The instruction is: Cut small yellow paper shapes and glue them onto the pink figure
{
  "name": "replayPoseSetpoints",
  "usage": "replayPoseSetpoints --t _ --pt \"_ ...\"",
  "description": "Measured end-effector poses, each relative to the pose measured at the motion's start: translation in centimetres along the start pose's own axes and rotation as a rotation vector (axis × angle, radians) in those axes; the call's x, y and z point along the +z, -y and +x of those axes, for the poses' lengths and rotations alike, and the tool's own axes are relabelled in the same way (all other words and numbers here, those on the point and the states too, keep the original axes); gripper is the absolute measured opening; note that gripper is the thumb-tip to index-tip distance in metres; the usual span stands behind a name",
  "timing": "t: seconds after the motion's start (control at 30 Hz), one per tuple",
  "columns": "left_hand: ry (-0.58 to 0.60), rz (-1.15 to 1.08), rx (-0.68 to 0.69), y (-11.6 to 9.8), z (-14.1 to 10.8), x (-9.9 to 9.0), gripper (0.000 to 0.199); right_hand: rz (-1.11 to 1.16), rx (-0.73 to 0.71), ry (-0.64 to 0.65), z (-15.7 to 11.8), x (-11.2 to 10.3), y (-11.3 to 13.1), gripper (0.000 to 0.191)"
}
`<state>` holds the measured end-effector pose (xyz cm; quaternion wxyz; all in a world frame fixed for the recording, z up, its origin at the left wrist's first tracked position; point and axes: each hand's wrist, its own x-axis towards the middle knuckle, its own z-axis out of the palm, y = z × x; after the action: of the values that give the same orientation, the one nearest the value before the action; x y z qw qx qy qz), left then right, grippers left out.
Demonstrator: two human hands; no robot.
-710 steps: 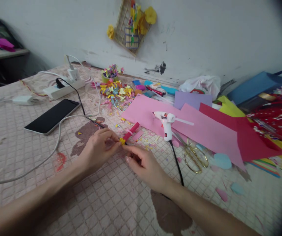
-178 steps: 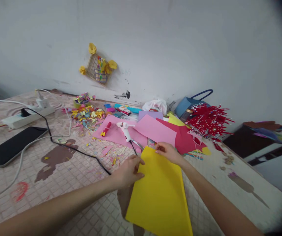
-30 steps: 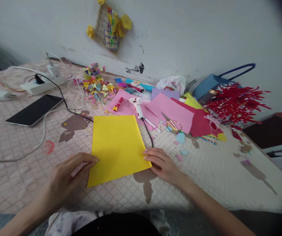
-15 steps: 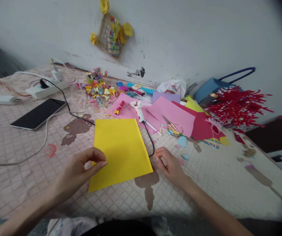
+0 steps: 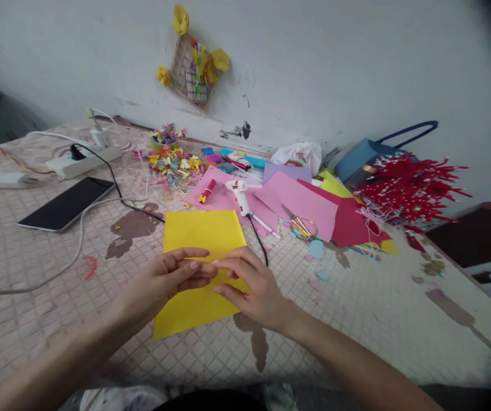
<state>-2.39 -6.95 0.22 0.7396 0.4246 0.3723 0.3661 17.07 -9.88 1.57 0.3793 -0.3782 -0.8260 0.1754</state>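
Observation:
A sheet of yellow paper (image 5: 198, 228) lies on the table, with a narrow folded strip along its right edge. Above its middle, my left hand (image 5: 181, 274) has its fingers stretched out, the thumb lying near them. My right hand (image 5: 251, 285) meets it from the right, thumb and fingers apart. The fingertips of both hands come together over the paper, and nothing shows in either hand. Just behind the sheet, a white glue gun (image 5: 239, 197) rests on pink paper (image 5: 198, 197), its black cord running down beside the yellow sheet.
Gold-handled scissors (image 5: 303, 224) lie on pink and red sheets to the right. A bundle of red pipe cleaners (image 5: 412, 185) is further right, by a blue bag (image 5: 356, 160). At left are a black phone (image 5: 65, 204), a power strip (image 5: 85, 161) and cables. Colourful paper scraps (image 5: 177, 162) are piled behind.
Both hands have moved inward over the yellow paper and their fingertips have met. The left hand's fingers have straightened from a near pinch. The sheet lies where it was.

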Motion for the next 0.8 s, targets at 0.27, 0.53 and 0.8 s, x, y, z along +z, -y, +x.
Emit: replayPoseSetpoints --t 0.27,0.53,0.8 --pt "0.000 -0.021 0.050 0.6 0.4 1.2 0.021 -0.039 0.060 -0.056 1.2 1.3 -0.6 0.013" --pt "0.084 0.399 0.146 -1.2 -0.6 0.5 0.034 -0.063 0.292 -0.352 0.6 -2.7 -4.1 0.015" --pt "-0.216 0.958 0.383 -1.8 1.3 -4.9 0.025 -0.108 0.423 -0.333 -2.2 -4.8 -7.8 0.012"
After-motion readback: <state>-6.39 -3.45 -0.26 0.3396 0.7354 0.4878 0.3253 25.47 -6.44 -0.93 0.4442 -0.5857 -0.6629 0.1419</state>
